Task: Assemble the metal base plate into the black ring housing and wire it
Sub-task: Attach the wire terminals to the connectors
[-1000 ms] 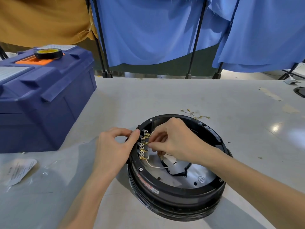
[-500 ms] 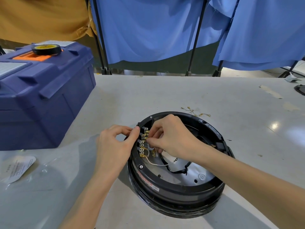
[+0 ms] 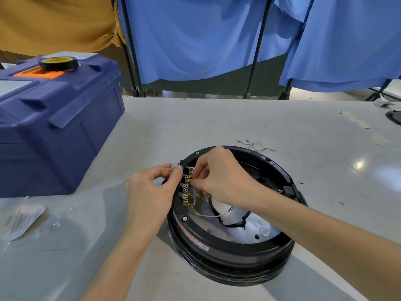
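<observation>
The black ring housing (image 3: 234, 255) lies flat on the grey table, with the shiny metal base plate (image 3: 249, 229) seated inside it. A black terminal block (image 3: 188, 189) with brass tabs sits on the ring's inner left wall. My left hand (image 3: 149, 192) pinches the ring's outer rim beside that block. My right hand (image 3: 221, 177) reaches in from the right, its fingertips pinched on a brass wire terminal at the block's upper tabs. A thin white wire (image 3: 206, 215) and a black cable loop (image 3: 232, 222) lie on the plate.
A large blue toolbox (image 3: 54, 127) stands at the left with a roll of black tape (image 3: 58, 63) on its lid. Loose brass-tipped wires (image 3: 256, 146) lie behind the housing. A clear plastic bag with a paper label (image 3: 21, 220) lies front left. Blue curtains hang behind the table.
My right hand's fingertips have moved up the terminal block from its lower tabs to the upper ones. My left hand has stayed on the rim. The view has shifted slightly.
</observation>
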The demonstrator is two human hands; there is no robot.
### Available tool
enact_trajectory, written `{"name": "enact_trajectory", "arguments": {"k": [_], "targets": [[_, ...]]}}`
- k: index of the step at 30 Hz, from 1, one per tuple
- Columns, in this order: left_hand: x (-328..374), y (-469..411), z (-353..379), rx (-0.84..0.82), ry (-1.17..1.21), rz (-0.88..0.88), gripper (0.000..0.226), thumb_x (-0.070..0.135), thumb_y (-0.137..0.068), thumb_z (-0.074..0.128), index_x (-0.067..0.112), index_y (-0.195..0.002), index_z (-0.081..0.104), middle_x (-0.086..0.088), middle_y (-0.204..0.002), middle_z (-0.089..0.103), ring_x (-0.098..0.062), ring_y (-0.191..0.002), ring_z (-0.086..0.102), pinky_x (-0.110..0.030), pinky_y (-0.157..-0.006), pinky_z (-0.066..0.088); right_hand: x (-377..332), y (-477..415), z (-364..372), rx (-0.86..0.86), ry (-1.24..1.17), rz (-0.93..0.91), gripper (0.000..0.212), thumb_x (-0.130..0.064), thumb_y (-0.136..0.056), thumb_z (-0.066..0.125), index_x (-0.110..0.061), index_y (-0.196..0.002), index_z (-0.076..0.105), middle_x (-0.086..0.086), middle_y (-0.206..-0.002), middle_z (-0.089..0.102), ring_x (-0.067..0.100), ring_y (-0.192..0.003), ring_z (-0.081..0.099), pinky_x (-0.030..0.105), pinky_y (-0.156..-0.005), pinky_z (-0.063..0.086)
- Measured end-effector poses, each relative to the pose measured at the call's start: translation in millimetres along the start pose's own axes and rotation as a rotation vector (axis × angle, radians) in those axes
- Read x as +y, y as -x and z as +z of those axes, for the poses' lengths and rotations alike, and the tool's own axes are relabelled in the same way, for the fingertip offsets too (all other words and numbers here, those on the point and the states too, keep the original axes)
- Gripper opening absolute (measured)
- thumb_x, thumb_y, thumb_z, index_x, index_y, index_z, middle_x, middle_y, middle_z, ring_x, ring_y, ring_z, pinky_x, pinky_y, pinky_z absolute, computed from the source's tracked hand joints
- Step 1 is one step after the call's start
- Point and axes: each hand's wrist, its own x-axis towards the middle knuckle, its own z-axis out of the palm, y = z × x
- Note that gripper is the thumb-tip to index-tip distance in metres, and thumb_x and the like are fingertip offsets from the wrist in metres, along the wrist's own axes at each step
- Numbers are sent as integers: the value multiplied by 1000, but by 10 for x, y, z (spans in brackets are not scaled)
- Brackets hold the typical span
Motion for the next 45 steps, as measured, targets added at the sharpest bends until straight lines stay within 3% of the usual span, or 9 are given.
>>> {"name": "enact_trajectory", "arguments": {"k": [8,14,16,18,21,25,30,36,45], "targets": [[5,-12,8,-17,-56,12,25,27,-83,73,29,-59,73,12,-89,75,0,-95,67,-33,-94,48,-5,-9,43,43,-43,32,6,-1,-79,69,-5,-75,73,3,-59,64,19,-60,65,21,-55,49],[8,-17,14,-7,-64,-23,23,30,-80,76,28,-57,72,19,-73,72,8,-85,65,-11,-74,40,48,-21,-98,-51,-139,53,8,-11,-86,74,-4,-83,71,6,-53,66,14,-45,64,24,-49,55],[6,-16,21,-5,-24,-39,20,30,-80,77,26,-61,73,20,-72,72,4,-77,66,-18,-77,47,102,-52,-189,32,-92,55,13,-19,-84,78,-10,-77,71,1,-51,66,12,-44,64,18,-45,49],[24,-9,29,5,-11,-54,14,31,-80,77,23,-69,75,18,-77,73,-6,-77,68,-38,-80,56,140,-82,-255,100,21,46,15,-23,-79,82,-15,-72,72,-6,-53,65,6,-49,62,14,-49,44],[62,12,37,25,-9,-51,12,34,-79,76,23,-74,73,14,-85,73,-13,-86,68,-50,-82,56,133,-114,-270,29,85,51,11,-21,-78,83,-12,-82,77,-6,-64,66,4,-59,60,13,-54,43],[85,23,33,43,-24,-47,13,35,-79,77,23,-77,74,11,-82,72,-11,-85,67,-47,-81,55,80,-173,-302,-68,40,30,14,-23,-80,81,-10,-84,80,5,-71,73,15,-64,65,25,-58,50],[63,20,36,19,-41,10,11,27,-82,74,23,-73,78,16,-84,73,3,-89,63,-33,-88,49,44,-237,-245,-104,73,27,3,-5,-78,75,-3,-77,77,9,-56,66,11,-46,55,15,-46,41],[49,17,49,-15,-1,9,24,23,-83,72,40,-66,74,20,-82,72,-9,-102,63,-41,-92,49,71,-281,-229,-156,63,-7,6,0,-78,70,2,-73,73,8,-53,63,6,-39,52,15,-43,40],[38,-13,48,-82,47,5,29,16,-86,71,39,-69,74,16,-79,73,5,-98,63,-42,-92,52,100,-311,-221,-183,8,-41,6,2,-81,68,6,-77,69,7,-51,60,10,-42,57,29,-51,50]]}}
